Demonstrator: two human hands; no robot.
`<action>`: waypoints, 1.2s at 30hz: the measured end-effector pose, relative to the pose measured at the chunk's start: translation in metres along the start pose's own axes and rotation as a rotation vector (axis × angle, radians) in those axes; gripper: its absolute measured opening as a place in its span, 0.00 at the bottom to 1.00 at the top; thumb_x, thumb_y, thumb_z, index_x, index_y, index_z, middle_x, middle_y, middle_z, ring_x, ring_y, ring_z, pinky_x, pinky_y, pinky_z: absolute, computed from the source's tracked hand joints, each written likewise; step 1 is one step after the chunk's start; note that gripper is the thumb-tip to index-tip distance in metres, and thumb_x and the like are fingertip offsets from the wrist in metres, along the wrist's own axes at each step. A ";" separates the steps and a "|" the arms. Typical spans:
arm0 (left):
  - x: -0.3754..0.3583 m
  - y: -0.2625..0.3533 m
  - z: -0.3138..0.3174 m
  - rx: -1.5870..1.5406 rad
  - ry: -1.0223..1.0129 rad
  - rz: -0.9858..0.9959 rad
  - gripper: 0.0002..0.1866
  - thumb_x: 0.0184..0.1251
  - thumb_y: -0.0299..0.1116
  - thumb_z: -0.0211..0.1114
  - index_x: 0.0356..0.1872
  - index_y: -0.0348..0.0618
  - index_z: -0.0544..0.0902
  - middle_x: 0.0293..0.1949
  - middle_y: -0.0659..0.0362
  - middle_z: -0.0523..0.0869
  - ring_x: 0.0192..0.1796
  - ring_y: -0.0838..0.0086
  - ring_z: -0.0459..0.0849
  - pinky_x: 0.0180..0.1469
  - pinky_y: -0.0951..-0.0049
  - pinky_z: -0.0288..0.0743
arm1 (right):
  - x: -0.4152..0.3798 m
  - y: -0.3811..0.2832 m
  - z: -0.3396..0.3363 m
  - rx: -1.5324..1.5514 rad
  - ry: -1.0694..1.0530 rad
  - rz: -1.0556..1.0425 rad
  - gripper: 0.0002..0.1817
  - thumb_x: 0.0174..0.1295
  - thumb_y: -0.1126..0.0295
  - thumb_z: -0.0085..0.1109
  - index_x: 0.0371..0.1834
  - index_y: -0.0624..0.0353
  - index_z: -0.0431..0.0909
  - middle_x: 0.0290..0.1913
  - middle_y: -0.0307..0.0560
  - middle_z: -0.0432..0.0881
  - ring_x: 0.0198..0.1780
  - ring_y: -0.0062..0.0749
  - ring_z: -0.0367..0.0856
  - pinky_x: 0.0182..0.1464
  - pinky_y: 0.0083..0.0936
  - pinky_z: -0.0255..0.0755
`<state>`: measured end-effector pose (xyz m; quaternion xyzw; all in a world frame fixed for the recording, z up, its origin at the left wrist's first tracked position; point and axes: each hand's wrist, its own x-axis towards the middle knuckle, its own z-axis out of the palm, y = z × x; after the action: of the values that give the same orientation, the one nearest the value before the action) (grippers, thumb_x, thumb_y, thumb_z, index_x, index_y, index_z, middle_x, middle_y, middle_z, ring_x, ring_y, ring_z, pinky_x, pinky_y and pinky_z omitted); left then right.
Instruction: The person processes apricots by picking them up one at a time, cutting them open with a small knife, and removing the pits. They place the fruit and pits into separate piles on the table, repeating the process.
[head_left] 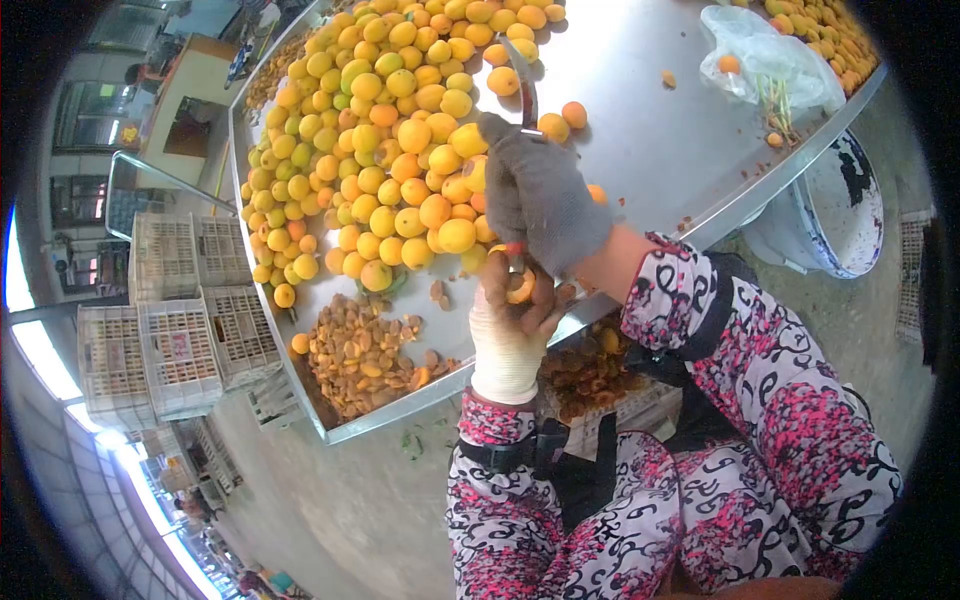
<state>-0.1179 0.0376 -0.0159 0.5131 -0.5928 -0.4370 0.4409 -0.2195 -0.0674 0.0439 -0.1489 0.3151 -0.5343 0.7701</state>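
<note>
My right hand (548, 200), in a grey glove, is closed around a knife whose curved blade (524, 88) points up and away from me. A red bit below the fist looks like the end of its handle. Just under it, my left hand (508, 335), in a whitish glove with darkened fingertips, grips a cut orange apricot (520, 288). The two hands nearly touch at the near edge of the metal table (640, 120). Beyond them spreads a large heap of whole apricots (400, 170). Nearer and to the left lies a pile of brown apricot pits (360, 350).
Below the table edge, a crate (625, 412) holds apricot halves (590, 375). A clear plastic bag (770, 65) lies at the far right, near more apricots (825, 40). A white bucket (820, 215) stands right of the table. Stacked plastic crates (180, 340) stand left.
</note>
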 end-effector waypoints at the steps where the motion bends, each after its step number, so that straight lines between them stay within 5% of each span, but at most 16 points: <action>1: 0.003 0.003 -0.001 -0.002 0.000 0.001 0.20 0.65 0.31 0.59 0.56 0.46 0.65 0.47 0.57 0.71 0.41 0.77 0.77 0.46 0.62 0.78 | -0.001 0.001 0.001 -0.127 0.026 -0.010 0.24 0.66 0.52 0.49 0.13 0.45 0.57 0.10 0.28 0.52 0.09 0.17 0.48 0.12 0.17 0.43; 3: 0.009 0.010 -0.003 -1.259 0.107 -0.546 0.22 0.64 0.31 0.60 0.57 0.45 0.65 0.43 0.58 0.74 0.40 0.79 0.77 0.43 0.70 0.79 | 0.000 0.000 -0.002 -0.051 0.007 -0.013 0.24 0.66 0.52 0.49 0.13 0.45 0.57 0.10 0.28 0.53 0.09 0.17 0.48 0.12 0.17 0.43; 7: 0.006 -0.011 -0.006 -1.390 0.113 -0.508 0.22 0.66 0.38 0.57 0.58 0.47 0.65 0.38 0.59 0.75 0.34 0.78 0.77 0.36 0.73 0.80 | 0.003 -0.001 -0.006 0.122 -0.069 0.056 0.24 0.66 0.53 0.49 0.13 0.46 0.57 0.10 0.29 0.54 0.08 0.17 0.49 0.12 0.17 0.44; 9: 0.022 -0.028 -0.007 -1.691 -0.557 -0.315 0.22 0.68 0.47 0.52 0.58 0.48 0.66 0.38 0.57 0.76 0.30 0.74 0.79 0.30 0.75 0.79 | 0.004 0.001 -0.005 0.104 -0.071 0.061 0.24 0.66 0.53 0.48 0.13 0.46 0.57 0.09 0.28 0.54 0.08 0.17 0.48 0.12 0.17 0.44; 13: 0.020 -0.005 -0.005 -1.667 -0.473 -0.338 0.22 0.68 0.52 0.48 0.53 0.47 0.70 0.43 0.54 0.74 0.27 0.70 0.79 0.23 0.77 0.76 | -0.004 -0.001 -0.006 -0.046 -0.150 0.067 0.20 0.65 0.56 0.51 0.16 0.49 0.62 0.11 0.32 0.60 0.11 0.19 0.58 0.14 0.19 0.53; 14: 0.018 0.019 -0.001 -1.389 -0.113 -0.540 0.21 0.69 0.51 0.48 0.52 0.45 0.70 0.42 0.54 0.74 0.30 0.69 0.79 0.27 0.75 0.76 | 0.000 0.009 -0.004 -0.047 -0.148 0.069 0.20 0.65 0.56 0.51 0.16 0.49 0.62 0.11 0.32 0.60 0.11 0.19 0.58 0.14 0.19 0.53; 16: 0.020 0.032 0.003 -1.082 0.229 -0.710 0.21 0.69 0.49 0.48 0.51 0.44 0.71 0.42 0.54 0.74 0.33 0.68 0.79 0.30 0.74 0.76 | 0.003 0.028 0.011 -1.138 -0.074 -1.523 0.12 0.60 0.61 0.59 0.23 0.52 0.71 0.17 0.39 0.69 0.19 0.26 0.70 0.22 0.23 0.64; 17: 0.022 0.030 0.005 -1.071 0.256 -0.710 0.20 0.70 0.48 0.49 0.51 0.44 0.70 0.43 0.54 0.73 0.35 0.68 0.79 0.32 0.73 0.76 | -0.025 0.025 0.008 -0.884 -0.343 -0.666 0.09 0.54 0.65 0.65 0.31 0.54 0.75 0.23 0.44 0.74 0.27 0.35 0.76 0.30 0.24 0.69; 20: 0.033 0.025 0.004 -1.022 0.346 -0.712 0.18 0.70 0.45 0.49 0.52 0.45 0.68 0.44 0.55 0.73 0.39 0.68 0.78 0.38 0.71 0.75 | -0.028 0.037 0.012 -1.121 -0.579 -0.921 0.16 0.54 0.55 0.64 0.23 0.55 0.73 0.19 0.48 0.74 0.21 0.39 0.76 0.25 0.30 0.69; 22: 0.039 0.021 -0.001 -0.984 0.408 -0.700 0.16 0.70 0.42 0.50 0.53 0.46 0.67 0.45 0.56 0.72 0.42 0.68 0.77 0.42 0.70 0.75 | -0.027 0.026 0.014 -1.016 -0.525 -0.747 0.12 0.54 0.64 0.67 0.27 0.58 0.74 0.24 0.41 0.78 0.26 0.21 0.76 0.27 0.21 0.68; 23: 0.040 0.018 -0.005 -0.969 0.442 -0.690 0.16 0.70 0.41 0.50 0.54 0.46 0.67 0.45 0.56 0.72 0.43 0.68 0.76 0.44 0.70 0.75 | -0.023 0.024 0.017 -0.710 -0.360 -0.526 0.20 0.53 0.51 0.65 0.21 0.56 0.72 0.17 0.46 0.73 0.18 0.29 0.73 0.23 0.24 0.67; 26: 0.017 -0.016 -0.033 -1.294 -0.030 -0.448 0.19 0.68 0.46 0.53 0.51 0.46 0.66 0.43 0.57 0.73 0.35 0.73 0.78 0.31 0.76 0.76 | -0.007 -0.001 0.011 -0.835 -0.249 -0.460 0.22 0.56 0.50 0.61 0.24 0.60 0.73 0.20 0.49 0.76 0.21 0.33 0.75 0.26 0.25 0.70; 28: 0.017 -0.005 -0.020 -0.242 0.239 -0.233 0.24 0.65 0.55 0.53 0.48 0.45 0.66 0.39 0.58 0.75 0.31 0.75 0.79 0.22 0.81 0.72 | -0.007 0.004 -0.003 -1.138 -0.363 -0.421 0.21 0.57 0.50 0.58 0.25 0.60 0.74 0.22 0.51 0.77 0.24 0.39 0.77 0.29 0.29 0.71; 30: 0.025 -0.002 -0.023 -0.547 0.343 -0.411 0.24 0.63 0.55 0.56 0.48 0.47 0.70 0.39 0.61 0.77 0.31 0.76 0.78 0.23 0.79 0.72 | -0.015 0.004 -0.009 -1.603 -0.543 -0.196 0.20 0.55 0.51 0.52 0.29 0.60 0.75 0.29 0.56 0.79 0.34 0.52 0.79 0.38 0.40 0.72; 33: 0.021 -0.013 -0.033 -0.814 0.401 -0.606 0.24 0.61 0.54 0.59 0.50 0.48 0.73 0.41 0.62 0.78 0.37 0.77 0.79 0.29 0.78 0.74 | -0.018 0.009 -0.020 -1.529 -0.609 -0.160 0.19 0.53 0.53 0.53 0.32 0.60 0.75 0.30 0.56 0.79 0.34 0.51 0.80 0.39 0.41 0.72; 36: 0.018 -0.007 -0.023 0.176 0.235 -0.038 0.29 0.58 0.35 0.65 0.60 0.44 0.65 0.44 0.58 0.77 0.42 0.68 0.79 0.42 0.68 0.76 | -0.021 0.009 -0.024 -1.610 -0.622 -0.201 0.17 0.53 0.56 0.52 0.34 0.59 0.75 0.31 0.56 0.80 0.35 0.52 0.79 0.39 0.41 0.72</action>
<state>-0.0955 0.0175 -0.0159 0.6084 -0.5635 -0.3284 0.4522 -0.2337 -0.0420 0.0279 -0.8148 0.3578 -0.1493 0.4310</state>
